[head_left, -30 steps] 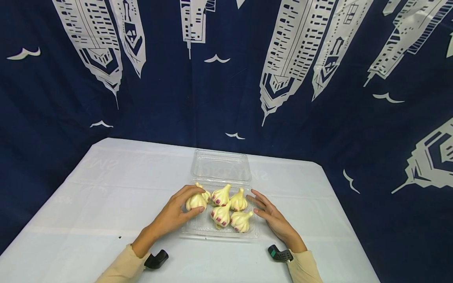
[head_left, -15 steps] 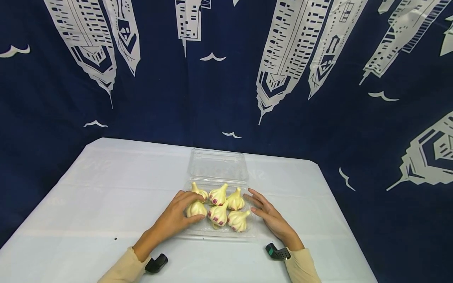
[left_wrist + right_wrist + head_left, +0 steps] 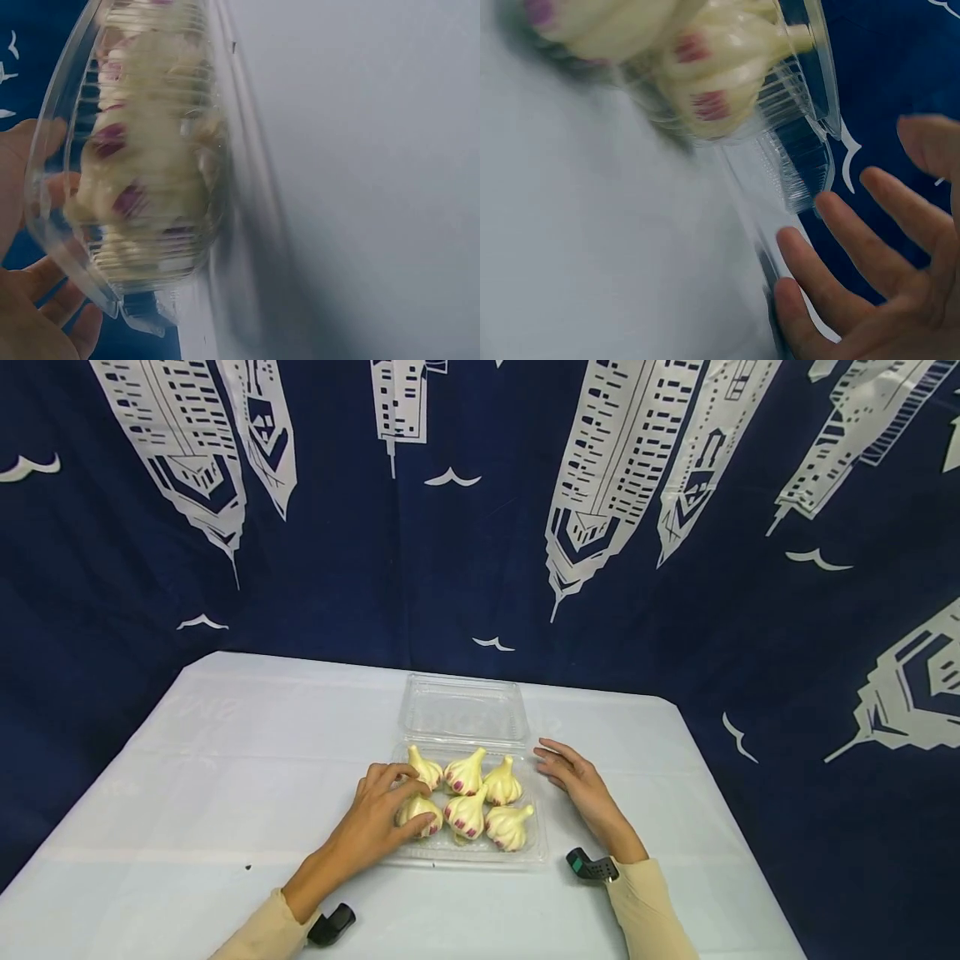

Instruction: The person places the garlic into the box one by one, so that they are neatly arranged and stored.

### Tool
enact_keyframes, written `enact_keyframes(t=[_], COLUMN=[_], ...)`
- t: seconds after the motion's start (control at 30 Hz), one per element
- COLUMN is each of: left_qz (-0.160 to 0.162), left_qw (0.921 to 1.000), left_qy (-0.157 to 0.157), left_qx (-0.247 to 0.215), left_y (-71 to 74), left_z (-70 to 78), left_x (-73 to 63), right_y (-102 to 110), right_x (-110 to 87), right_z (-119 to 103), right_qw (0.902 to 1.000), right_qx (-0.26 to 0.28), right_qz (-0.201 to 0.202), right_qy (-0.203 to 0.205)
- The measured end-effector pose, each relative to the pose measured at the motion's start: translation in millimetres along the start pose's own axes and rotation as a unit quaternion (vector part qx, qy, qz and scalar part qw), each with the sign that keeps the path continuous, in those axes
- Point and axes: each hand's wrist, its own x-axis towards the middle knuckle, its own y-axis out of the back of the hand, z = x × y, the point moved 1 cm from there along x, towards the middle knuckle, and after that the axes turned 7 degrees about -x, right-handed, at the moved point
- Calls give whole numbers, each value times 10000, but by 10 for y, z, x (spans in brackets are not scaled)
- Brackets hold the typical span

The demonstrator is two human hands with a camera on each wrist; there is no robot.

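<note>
A clear plastic clamshell container (image 3: 487, 857) lies with its lid folded back, holding several garlic bulbs with purple marks in two rows. My left hand (image 3: 367, 818) reaches over its left side. Thumb and fingers curl round the front-left garlic bulb (image 3: 417, 812), partly covering it. The back-left bulb (image 3: 425, 770) is just beyond those fingers. My right hand (image 3: 583, 783) is off the right side, fingers loosely extended and holding nothing; the right wrist view shows them spread apart from the container. Nearest to it are the back-right bulb (image 3: 503, 782) and the front-right bulb (image 3: 509, 828).
The transparent lid (image 3: 464, 708) lies flat behind the bulbs on the white-covered table (image 3: 285, 735). A dark blue curtain (image 3: 337, 568) with white building prints hangs behind the table. A small dark speck (image 3: 248, 867) is on the cloth at the left.
My right hand has drawn back from the container's right edge, moving slightly right and away. The front-left bulb has turned under my left fingers, and its purple marks now show.
</note>
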Motion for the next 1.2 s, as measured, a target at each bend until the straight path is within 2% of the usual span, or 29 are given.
enact_keyframes(t=[0.1, 0.17, 0.23, 0.3, 0.4, 0.5, 0.6, 0.7, 0.8, 0.87, 0.93, 1.0, 1.2], left_qz=[92, 216, 367, 488, 457, 149, -235, -622, -952, -1036, -966, -838, -462], left_qw=[9996, 9986, 9965, 9929, 9844, 9706, 9494, 9286, 9086, 8986, 8908, 8888, 9067], left_qy=[69, 122, 302, 585, 1243, 1907, 2456, 2754, 2998, 3130, 3269, 3307, 2922], left_qx=[-263, -474, -692, -916, -1162, -1459, -1943, -2409, -2748, -2896, -3003, -3060, -3008], left_y=[35, 81, 145, 214, 305, 359, 373, 328, 246, 196, 158, 143, 213], left_z=[-14, -48, -113, -221, -430, -633, -775, -861, -907, -922, -935, -938, -845], left_x=[25, 75, 158, 272, 472, 659, 805, 909, 950, 947, 930, 916, 926], right_y=[29, 42, 49, 54, 61, 59, 39, 3, -25, -39, -50, -56, -35], right_x=[114, 180, 247, 310, 401, 477, 544, 600, 635, 644, 645, 641, 596], right_z=[-40, -63, -82, -99, -119, -140, -161, -168, -159, -152, -154, -168, -279], right_qw=[9990, 9985, 9985, 9985, 9984, 9981, 9983, 9985, 9984, 9981, 9982, 9982, 9967], right_qx=[0, -36, -121, -186, -239, -265, -263, -228, -302, -340, -353, -358, -444], right_qz=[364, 433, 404, 359, 321, 310, 224, 203, 233, 271, 299, 343, 674], right_qy=[-254, -327, -338, -363, -399, -471, -473, -453, -423, -433, -394, -338, 35])
